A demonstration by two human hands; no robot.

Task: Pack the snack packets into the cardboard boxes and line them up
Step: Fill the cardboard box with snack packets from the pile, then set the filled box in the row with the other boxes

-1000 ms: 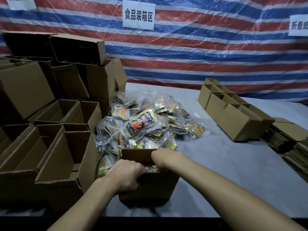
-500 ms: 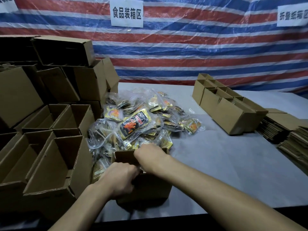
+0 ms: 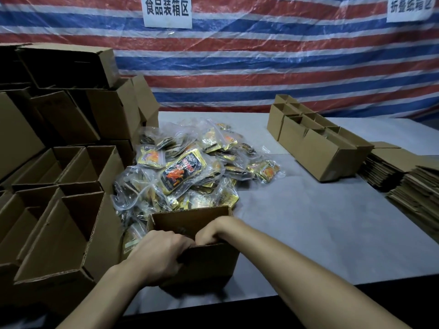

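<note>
Right hand drawn back from far rim into cardboard box | fingers curled, hold hidden | left hand grips near wall | snack packets heaped behind

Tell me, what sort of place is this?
Probably a makeshift food packing station: the wall sign marks a food boxing area, snack packets lie heaped, and open cardboard boxes stand alongside.

Small brown cardboard box upright and open-topped in the near centre, heap of glossy snack packets in clear bags just behind it, empty open boxes crowded left, row of boxes lined up right
</note>
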